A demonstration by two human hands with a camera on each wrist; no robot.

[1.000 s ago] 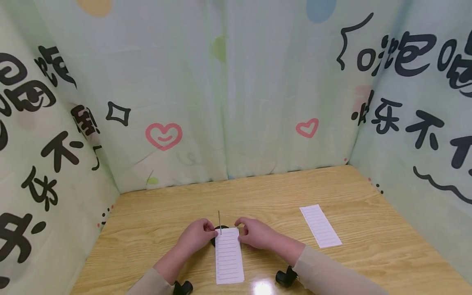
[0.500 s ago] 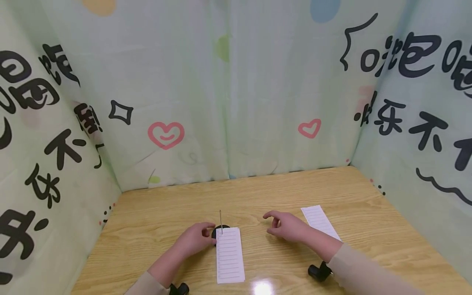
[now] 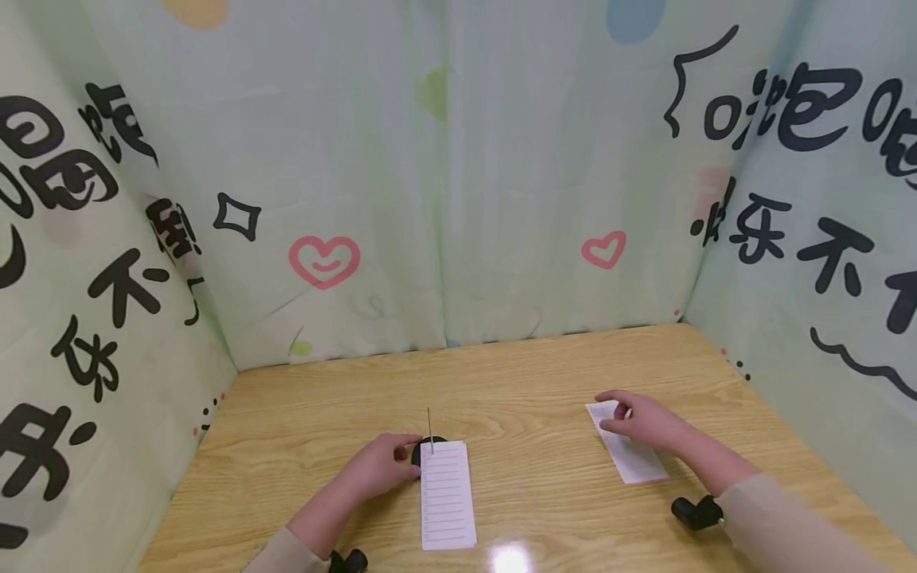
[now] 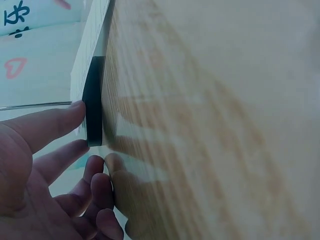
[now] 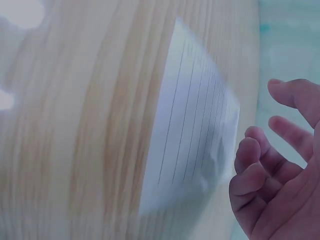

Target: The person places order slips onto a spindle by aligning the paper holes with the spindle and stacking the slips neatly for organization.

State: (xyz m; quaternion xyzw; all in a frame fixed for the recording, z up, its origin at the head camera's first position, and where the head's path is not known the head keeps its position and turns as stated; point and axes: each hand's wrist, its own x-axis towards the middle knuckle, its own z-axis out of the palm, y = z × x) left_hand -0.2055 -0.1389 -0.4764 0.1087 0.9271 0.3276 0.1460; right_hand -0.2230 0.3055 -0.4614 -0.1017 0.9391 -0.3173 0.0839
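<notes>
A paper spike with a round black base (image 3: pixel 416 455) and an upright thin metal needle (image 3: pixel 429 422) stands on the table left of centre. Lined checklist slips (image 3: pixel 448 501) are pierced near their top edge by the needle and cover part of the base. My left hand (image 3: pixel 382 464) grips the base's left side between thumb and index finger; in the left wrist view the thumb tip meets the base (image 4: pixel 94 107) at its edge. Over at the right, my right hand (image 3: pixel 650 422) hovers above another lined slip (image 3: pixel 639 465), fingers loosely bent and holding nothing.
Both slips and spike are on a wood-grain table (image 3: pixel 530 398). A pale curtain (image 3: pixel 516 199) with hearts and black lettering encloses it at the back and both sides. Black camera mounts (image 3: pixel 696 513) sit at the wrists.
My right hand has let go of the pierced slip's right edge and moved right until it is over the loose slip. The left hand stays at the spike's base.
</notes>
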